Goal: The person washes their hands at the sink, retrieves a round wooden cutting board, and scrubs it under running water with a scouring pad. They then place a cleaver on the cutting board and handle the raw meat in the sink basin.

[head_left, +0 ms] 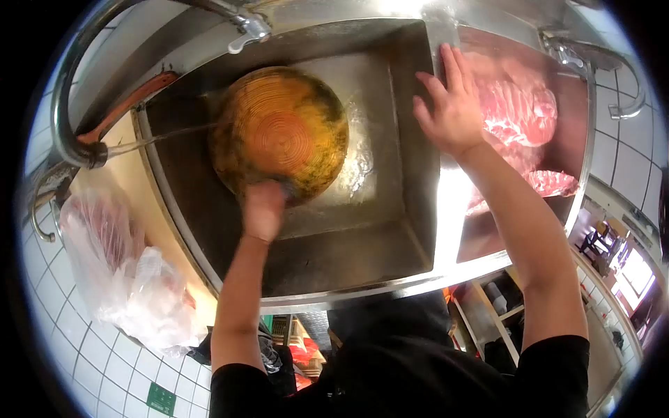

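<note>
In the left part of the metal sink (pixel 411 244) lies a round orange-brown item (pixel 282 136) with concentric rings and dark patches. My left hand (pixel 265 209) is at its lower edge, closed around something dark that is blurred. Water runs from a curved faucet (pixel 90 155) onto the round item. My right hand (pixel 449 104) rests on the metal divider between the two basins, its fingers spread and holding nothing. Beside it, the right basin holds large pieces of raw meat (pixel 519 111) in reddish water.
Plastic bags (pixel 132 272) sit on a board left of the sink. A second faucet (pixel 627 104) is at the far right. A long brown-handled tool (pixel 132 101) leans at the upper left. Shelves (pixel 488 313) stand below the sink's front edge.
</note>
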`<state>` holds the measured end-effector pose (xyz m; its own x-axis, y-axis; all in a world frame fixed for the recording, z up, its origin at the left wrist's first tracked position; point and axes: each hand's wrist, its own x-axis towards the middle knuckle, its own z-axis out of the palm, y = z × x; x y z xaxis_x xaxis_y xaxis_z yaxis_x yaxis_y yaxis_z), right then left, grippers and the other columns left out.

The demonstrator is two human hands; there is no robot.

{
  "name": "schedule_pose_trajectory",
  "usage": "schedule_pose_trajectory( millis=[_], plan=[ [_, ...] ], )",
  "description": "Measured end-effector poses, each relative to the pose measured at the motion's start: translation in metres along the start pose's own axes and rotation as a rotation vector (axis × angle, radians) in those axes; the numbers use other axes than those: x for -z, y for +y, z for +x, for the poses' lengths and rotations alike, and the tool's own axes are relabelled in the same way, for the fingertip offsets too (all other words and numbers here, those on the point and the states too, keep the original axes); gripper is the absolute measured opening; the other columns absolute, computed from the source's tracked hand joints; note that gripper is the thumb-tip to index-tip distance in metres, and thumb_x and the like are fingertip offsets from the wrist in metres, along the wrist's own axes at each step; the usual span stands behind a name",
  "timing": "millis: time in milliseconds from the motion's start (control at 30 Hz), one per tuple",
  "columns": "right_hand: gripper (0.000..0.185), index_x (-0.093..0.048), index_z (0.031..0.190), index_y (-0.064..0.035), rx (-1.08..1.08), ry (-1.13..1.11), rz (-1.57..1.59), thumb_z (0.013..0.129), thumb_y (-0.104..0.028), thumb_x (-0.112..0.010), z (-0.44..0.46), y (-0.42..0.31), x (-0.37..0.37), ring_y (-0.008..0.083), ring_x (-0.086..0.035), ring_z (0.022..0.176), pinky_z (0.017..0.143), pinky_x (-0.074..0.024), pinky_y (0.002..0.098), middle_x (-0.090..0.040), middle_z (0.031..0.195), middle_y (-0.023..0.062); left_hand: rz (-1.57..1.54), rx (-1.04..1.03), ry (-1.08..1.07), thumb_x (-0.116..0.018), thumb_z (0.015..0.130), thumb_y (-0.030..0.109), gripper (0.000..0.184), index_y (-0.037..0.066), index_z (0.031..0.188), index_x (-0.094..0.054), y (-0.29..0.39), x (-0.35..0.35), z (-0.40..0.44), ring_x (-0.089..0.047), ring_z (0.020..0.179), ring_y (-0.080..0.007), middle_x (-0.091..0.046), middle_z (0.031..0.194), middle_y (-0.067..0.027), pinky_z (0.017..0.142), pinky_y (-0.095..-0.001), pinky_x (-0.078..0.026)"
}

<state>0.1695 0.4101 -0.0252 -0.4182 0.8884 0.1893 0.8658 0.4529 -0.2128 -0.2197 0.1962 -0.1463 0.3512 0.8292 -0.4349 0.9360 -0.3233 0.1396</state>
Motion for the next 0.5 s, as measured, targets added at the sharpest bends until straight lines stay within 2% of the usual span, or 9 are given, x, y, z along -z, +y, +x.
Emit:
schedule_pose_trajectory(
  millis=[33,100,167,233,333,367,433,500],
  plan=[
    [0.040,-0.069,0.119,-0.0103,-0.008,0.003,-0.005,0.083,-0.028,-0.070,-0.001,0.003,-0.001,0.0427,-0.028,0.148,0.117,-0.0312,0.0555,-0.031,0.158,0.0248,0.226,0.257,0.101,-0.064,0.088,0.010,0.015,0.006,0.102,-0.070,-0.028,-0.015,0.001,-0.058,0.100,-0.0324,-0.063,0.108,-0.0148,0.092,-0.0456,-0.044],
    [0.040,-0.069,0.119,-0.0101,-0.003,0.010,-0.007,0.083,-0.028,-0.071,-0.001,0.001,-0.002,0.0424,-0.028,0.148,0.117,-0.0313,0.0558,-0.032,0.158,0.0248,0.290,0.401,0.365,-0.060,0.092,0.010,0.012,0.006,0.099,-0.069,-0.061,0.026,0.032,-0.058,0.099,-0.0324,-0.063,0.107,-0.0148,0.091,-0.0490,-0.043],
    [0.040,-0.070,0.118,-0.0102,-0.004,0.012,-0.018,0.083,-0.028,-0.071,0.001,0.001,-0.005,0.0422,-0.028,0.148,0.117,-0.0314,0.0560,-0.032,0.158,0.0246,0.040,0.620,0.700,-0.056,0.096,0.014,0.014,0.005,0.098,-0.068,-0.076,0.026,0.097,-0.057,0.101,-0.0323,-0.062,0.109,-0.0154,0.092,-0.0498,-0.042],
    [0.039,-0.070,0.118,-0.0104,-0.009,0.008,-0.024,0.083,-0.028,-0.071,-0.002,0.001,-0.003,0.0420,-0.028,0.148,0.116,-0.0316,0.0562,-0.032,0.158,0.0245,0.074,0.636,0.353,-0.054,0.098,0.016,0.018,0.004,0.102,-0.066,-0.035,0.069,0.157,-0.056,0.106,-0.0337,-0.061,0.115,-0.0163,0.096,-0.0479,-0.044],
    [0.039,-0.070,0.118,-0.0107,-0.010,0.004,-0.015,0.083,-0.028,-0.070,-0.003,-0.001,-0.002,0.0421,-0.029,0.148,0.116,-0.0318,0.0566,-0.032,0.158,0.0243,-0.077,0.198,0.274,-0.054,0.093,0.012,0.020,0.002,0.107,-0.064,0.078,0.074,0.163,-0.056,0.111,-0.0357,-0.060,0.117,-0.0175,0.103,-0.0490,-0.044],
    [0.039,-0.070,0.118,-0.0108,-0.006,0.001,-0.018,0.083,-0.029,-0.070,-0.003,0.000,-0.003,0.0422,-0.030,0.147,0.116,-0.0320,0.0566,-0.032,0.158,0.0243,-0.117,0.061,0.250,-0.055,0.092,0.011,0.021,0.002,0.109,-0.064,0.094,0.075,0.152,-0.056,0.113,-0.0363,-0.059,0.117,-0.0179,0.106,-0.0494,-0.044],
    [0.039,-0.070,0.118,-0.0109,-0.005,0.010,-0.014,0.083,-0.029,-0.070,0.000,0.004,-0.002,0.0424,-0.030,0.147,0.116,-0.0320,0.0566,-0.033,0.158,0.0243,-0.233,0.002,0.374,-0.055,0.088,0.006,0.033,0.002,0.120,-0.062,0.109,0.021,0.106,-0.055,0.114,-0.0353,-0.060,0.117,-0.0178,0.109,-0.0499,-0.042],
    [0.040,-0.070,0.118,-0.0111,-0.003,0.007,0.011,0.083,-0.030,-0.070,-0.002,0.003,-0.002,0.0424,-0.031,0.147,0.116,-0.0320,0.0566,-0.033,0.158,0.0244,-0.156,-0.088,0.139,-0.057,0.085,0.002,0.041,0.001,0.126,-0.061,0.078,0.001,0.050,-0.055,0.115,-0.0356,-0.062,0.116,-0.0177,0.106,-0.0499,-0.044]
  ],
)
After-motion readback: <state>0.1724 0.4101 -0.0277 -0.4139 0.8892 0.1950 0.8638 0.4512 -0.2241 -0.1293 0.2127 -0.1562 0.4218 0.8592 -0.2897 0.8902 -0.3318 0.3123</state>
